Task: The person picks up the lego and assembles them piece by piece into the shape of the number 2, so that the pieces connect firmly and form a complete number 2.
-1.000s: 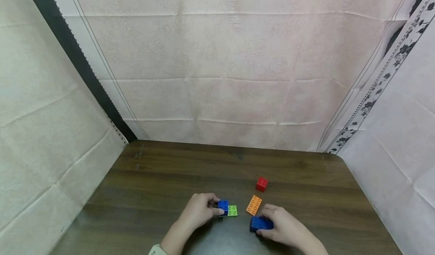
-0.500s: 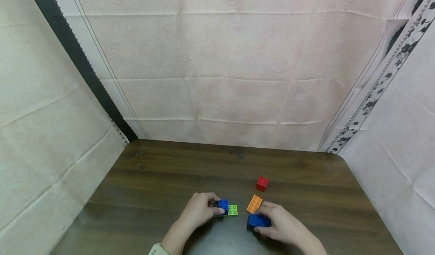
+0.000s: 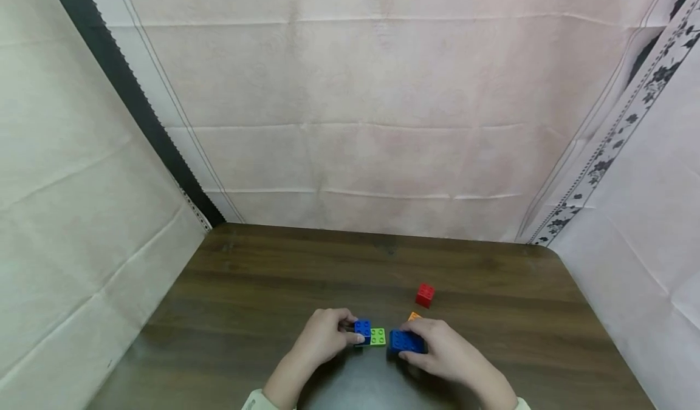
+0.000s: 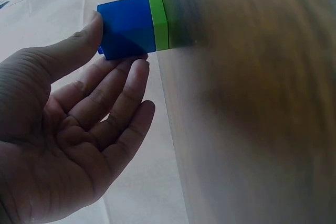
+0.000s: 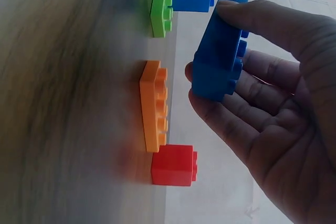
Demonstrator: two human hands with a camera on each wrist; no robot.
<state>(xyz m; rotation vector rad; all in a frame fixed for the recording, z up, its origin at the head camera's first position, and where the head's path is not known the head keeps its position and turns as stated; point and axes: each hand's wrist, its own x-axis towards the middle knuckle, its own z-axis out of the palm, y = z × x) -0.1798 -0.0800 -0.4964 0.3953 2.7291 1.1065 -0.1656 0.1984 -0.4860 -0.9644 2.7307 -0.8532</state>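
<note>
My left hand pinches a small blue toy brick between thumb and fingers. That brick sits on one end of a thin green brick, whose other studs show bare and which lies on the table. Just right of it, my right hand grips a longer blue brick by its sides, studs toward the palm. In the right wrist view this brick is raised off the table and a little tilted. Beyond the right hand lies a thin orange brick, mostly covered by the fingers in the head view.
A small red brick stands farther back on the brown wooden table. Pale cloth hangs behind the table and along both sides.
My right hand has carried the longer blue brick left and slightly away from me, close to the green brick, now covering much of the orange one. My left hand has stayed in place.
</note>
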